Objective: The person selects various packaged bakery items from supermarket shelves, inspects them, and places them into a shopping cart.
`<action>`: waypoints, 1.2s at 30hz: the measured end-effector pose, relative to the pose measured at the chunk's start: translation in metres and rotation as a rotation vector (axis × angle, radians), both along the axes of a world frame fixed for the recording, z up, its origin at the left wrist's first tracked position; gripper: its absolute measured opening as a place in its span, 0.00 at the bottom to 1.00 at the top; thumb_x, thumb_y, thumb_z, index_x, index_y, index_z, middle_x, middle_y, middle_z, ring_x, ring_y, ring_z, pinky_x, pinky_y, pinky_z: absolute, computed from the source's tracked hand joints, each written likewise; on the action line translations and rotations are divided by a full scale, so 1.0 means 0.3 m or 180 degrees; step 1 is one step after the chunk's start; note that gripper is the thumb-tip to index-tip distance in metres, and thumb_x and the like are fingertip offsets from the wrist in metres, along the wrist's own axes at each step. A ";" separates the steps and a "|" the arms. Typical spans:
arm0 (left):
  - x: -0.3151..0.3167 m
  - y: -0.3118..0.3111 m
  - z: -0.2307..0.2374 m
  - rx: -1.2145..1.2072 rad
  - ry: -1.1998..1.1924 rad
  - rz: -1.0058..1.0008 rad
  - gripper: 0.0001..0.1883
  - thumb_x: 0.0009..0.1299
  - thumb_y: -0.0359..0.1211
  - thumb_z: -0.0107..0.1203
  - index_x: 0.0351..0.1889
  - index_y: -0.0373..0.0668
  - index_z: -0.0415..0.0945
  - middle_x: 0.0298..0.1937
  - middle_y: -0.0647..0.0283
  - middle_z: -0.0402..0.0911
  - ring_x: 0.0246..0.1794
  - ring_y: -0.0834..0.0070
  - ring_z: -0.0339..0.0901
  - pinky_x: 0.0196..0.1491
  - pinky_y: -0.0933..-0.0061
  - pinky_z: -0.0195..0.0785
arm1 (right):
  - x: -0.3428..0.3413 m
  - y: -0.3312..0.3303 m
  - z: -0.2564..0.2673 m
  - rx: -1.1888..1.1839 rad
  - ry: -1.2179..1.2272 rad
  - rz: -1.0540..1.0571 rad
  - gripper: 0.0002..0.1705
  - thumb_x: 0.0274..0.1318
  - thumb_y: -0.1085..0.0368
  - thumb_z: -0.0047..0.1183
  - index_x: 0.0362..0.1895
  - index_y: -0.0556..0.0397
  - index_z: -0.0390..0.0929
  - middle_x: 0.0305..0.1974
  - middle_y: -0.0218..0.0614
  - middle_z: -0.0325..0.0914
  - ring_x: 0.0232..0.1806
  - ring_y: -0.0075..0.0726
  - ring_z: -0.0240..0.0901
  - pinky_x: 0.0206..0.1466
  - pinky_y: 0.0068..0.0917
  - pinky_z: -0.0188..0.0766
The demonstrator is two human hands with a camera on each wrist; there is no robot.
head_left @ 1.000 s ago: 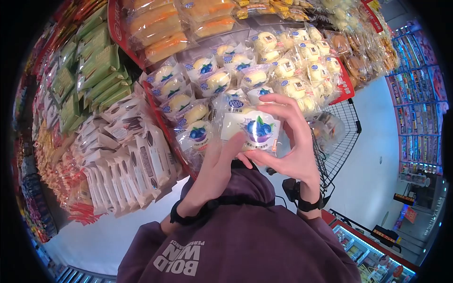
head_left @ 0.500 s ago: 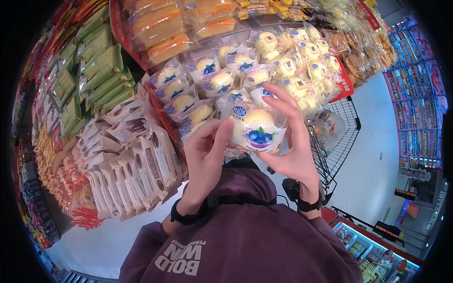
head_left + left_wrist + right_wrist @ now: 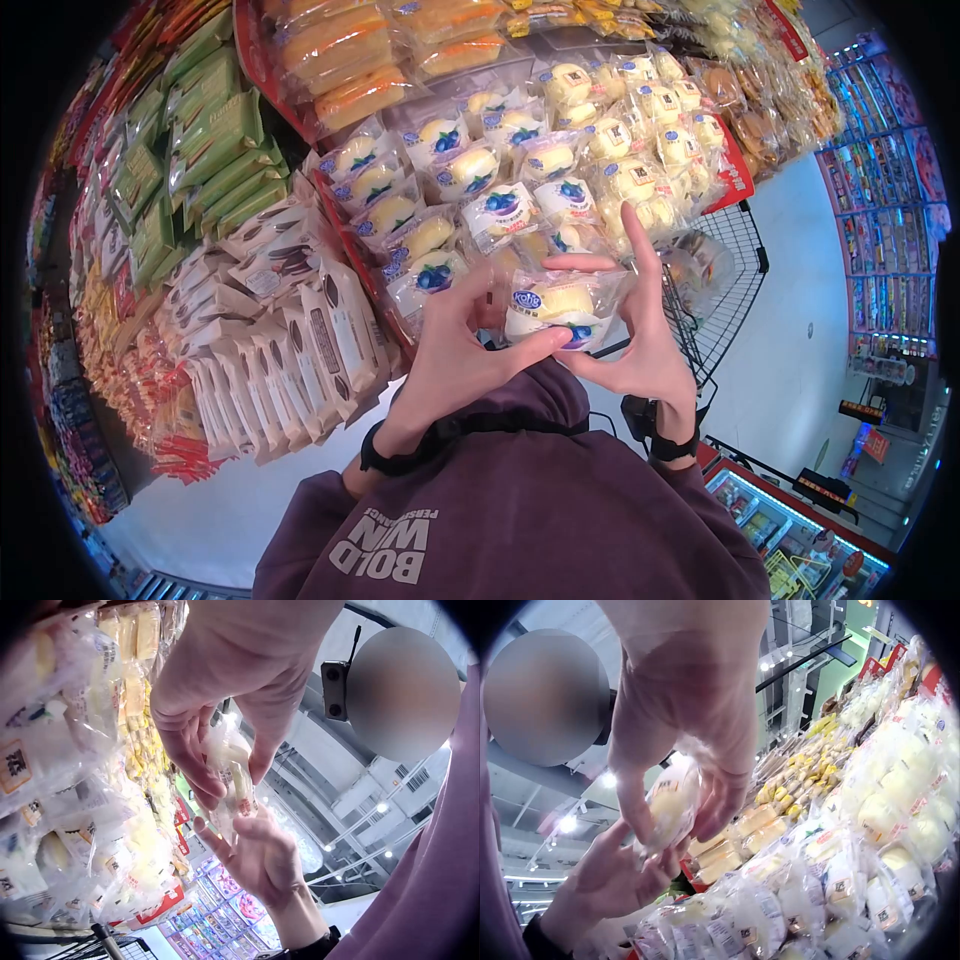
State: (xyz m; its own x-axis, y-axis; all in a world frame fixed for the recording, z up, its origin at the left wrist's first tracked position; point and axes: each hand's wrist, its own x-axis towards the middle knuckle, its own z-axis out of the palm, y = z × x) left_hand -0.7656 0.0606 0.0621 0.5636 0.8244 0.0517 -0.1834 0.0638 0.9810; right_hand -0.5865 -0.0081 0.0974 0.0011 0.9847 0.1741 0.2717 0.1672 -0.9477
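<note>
A blueberry bun in a clear plastic pack (image 3: 560, 303), with a blue oval logo and a blueberry print, is held between both hands in front of the chest. My left hand (image 3: 468, 345) pinches it from the left, thumb across the lower front and fingers behind. On the other side, my right hand (image 3: 648, 345) holds the pack's right end, thumb low and one finger along the top, its index finger pointing up. The left wrist view shows the bun pack (image 3: 232, 769) edge-on between thumb and fingers. In the right wrist view the pack's label side (image 3: 671, 799) faces the camera.
Similar blueberry packs (image 3: 465, 170) fill the display just beyond the hands, with round pale buns (image 3: 635, 180) to their right. Beige packets (image 3: 260, 350) and green packets (image 3: 215, 125) lie on the left. A wire shopping cart (image 3: 735, 290) stands at the right.
The bun pack has come lower and closer to the body, tipping so its top faces up. My left thumb has moved onto its front, and my right index finger has lifted and straightened.
</note>
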 end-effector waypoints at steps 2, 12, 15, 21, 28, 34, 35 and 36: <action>-0.023 -0.007 -0.008 0.0113 0.0395 -0.0114 0.20 0.57 0.32 0.73 0.41 0.37 0.73 0.29 0.69 0.75 0.30 0.88 0.74 0.32 0.83 0.65 | 0.073 -0.010 0.017 -0.0332 -0.0220 0.0300 0.63 0.39 0.78 0.61 0.78 0.47 0.38 0.62 0.46 0.71 0.61 0.40 0.72 0.63 0.37 0.68; -0.018 -0.046 0.038 0.0408 0.0585 -0.0372 0.19 0.58 0.28 0.71 0.41 0.38 0.71 0.27 0.75 0.69 0.27 0.92 0.64 0.30 0.86 0.56 | 0.199 0.150 -0.003 0.0186 -0.2631 -0.0161 0.29 0.49 0.73 0.58 0.60 0.51 0.74 0.53 0.41 0.78 0.55 0.48 0.73 0.62 0.40 0.67; -0.014 -0.058 0.036 0.0388 0.0503 -0.0484 0.18 0.58 0.28 0.71 0.39 0.39 0.70 0.26 0.75 0.68 0.25 0.92 0.61 0.29 0.86 0.54 | 0.208 0.217 -0.023 0.0288 -0.3176 -0.0073 0.28 0.50 0.67 0.63 0.58 0.50 0.75 0.52 0.40 0.78 0.57 0.47 0.70 0.65 0.42 0.60; -0.020 -0.065 0.061 0.0345 0.0509 -0.0649 0.18 0.59 0.29 0.70 0.38 0.41 0.69 0.21 0.78 0.60 0.22 0.93 0.52 0.26 0.84 0.42 | 0.255 0.337 -0.056 -0.0162 -0.3343 0.0467 0.28 0.45 0.62 0.66 0.54 0.50 0.77 0.50 0.39 0.80 0.57 0.45 0.70 0.65 0.40 0.56; -0.022 -0.066 0.067 -0.0003 0.0412 -0.0712 0.17 0.60 0.28 0.70 0.36 0.42 0.67 0.22 0.78 0.60 0.22 0.93 0.52 0.26 0.83 0.43 | 0.263 0.421 -0.061 -0.0751 -0.3579 0.1003 0.32 0.42 0.62 0.69 0.56 0.50 0.74 0.50 0.37 0.77 0.58 0.44 0.66 0.67 0.40 0.53; -0.021 -0.060 0.060 -0.0042 0.0346 -0.0808 0.17 0.60 0.28 0.69 0.36 0.41 0.67 0.24 0.76 0.61 0.24 0.92 0.54 0.27 0.84 0.45 | 0.267 0.424 -0.077 -0.0227 -0.3710 0.0914 0.32 0.35 0.63 0.69 0.51 0.51 0.76 0.49 0.36 0.75 0.58 0.44 0.63 0.67 0.40 0.53; -0.021 -0.059 0.061 -0.0040 0.0368 -0.0822 0.17 0.60 0.28 0.69 0.36 0.41 0.67 0.24 0.76 0.61 0.24 0.92 0.54 0.27 0.84 0.45 | 0.268 0.424 -0.078 -0.0057 -0.3682 0.0838 0.32 0.35 0.64 0.70 0.51 0.51 0.77 0.48 0.36 0.75 0.57 0.44 0.64 0.66 0.39 0.54; -0.022 -0.058 0.063 -0.0043 0.0371 -0.0829 0.17 0.60 0.28 0.69 0.36 0.41 0.67 0.24 0.76 0.61 0.24 0.92 0.54 0.27 0.84 0.45 | 0.269 0.424 -0.083 0.0113 -0.3649 0.0764 0.31 0.35 0.65 0.70 0.50 0.51 0.77 0.48 0.36 0.75 0.56 0.45 0.64 0.65 0.39 0.55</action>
State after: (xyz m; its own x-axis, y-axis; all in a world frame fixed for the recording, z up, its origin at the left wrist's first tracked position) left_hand -0.7722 0.0433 0.0811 0.7581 0.6512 -0.0358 -0.0450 0.1071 0.9932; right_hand -0.5057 0.1189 0.0724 -0.3594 0.9330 -0.0202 0.9219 0.3516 -0.1624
